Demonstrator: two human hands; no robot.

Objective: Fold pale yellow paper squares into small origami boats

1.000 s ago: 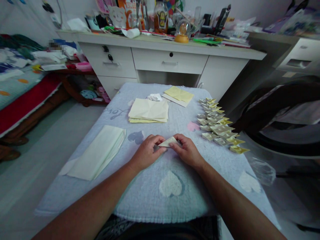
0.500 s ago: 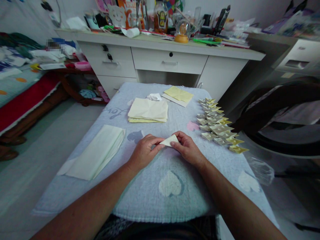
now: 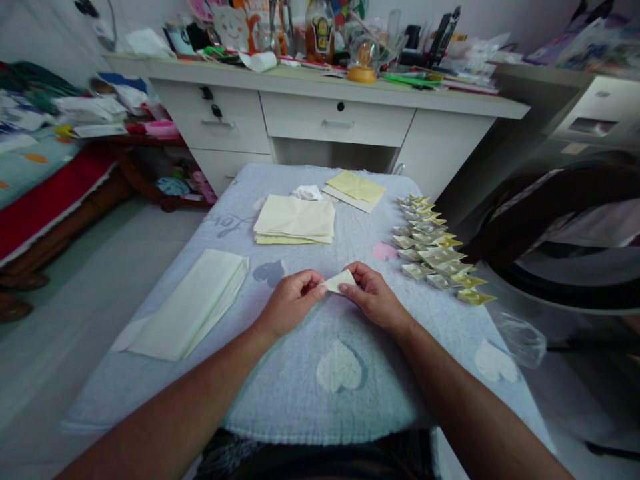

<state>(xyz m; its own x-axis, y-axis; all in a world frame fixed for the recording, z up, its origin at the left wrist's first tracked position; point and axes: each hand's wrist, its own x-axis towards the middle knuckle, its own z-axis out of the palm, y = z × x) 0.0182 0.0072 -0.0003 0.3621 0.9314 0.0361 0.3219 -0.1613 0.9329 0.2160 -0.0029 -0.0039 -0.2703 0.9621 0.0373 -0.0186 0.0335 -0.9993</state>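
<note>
A small folded piece of cream paper (image 3: 340,281) is held between my two hands above the cloth-covered table. My left hand (image 3: 294,298) pinches its left corner between thumb and curled fingers. The right end is gripped by my right hand (image 3: 374,295), thumb on the near face and fingers behind. Beyond the hands lies a stack of creased cream and yellow sheets (image 3: 295,219). To the right, several folded paper boats (image 3: 435,257) stand close together in rows. A long folded wad of pale paper (image 3: 193,307) rests left of my left forearm.
At the table's far side are yellow and white sheets (image 3: 356,190) and a crumpled white tissue (image 3: 307,193). A white desk (image 3: 337,120) with cluttered top stands behind. A front-loading washing machine (image 3: 585,200) is at right, a bed (image 3: 45,187) at left.
The fingers of my left hand have curled in more at the paper's left corner. My right hand keeps its grip. The whole view has shifted slightly.
</note>
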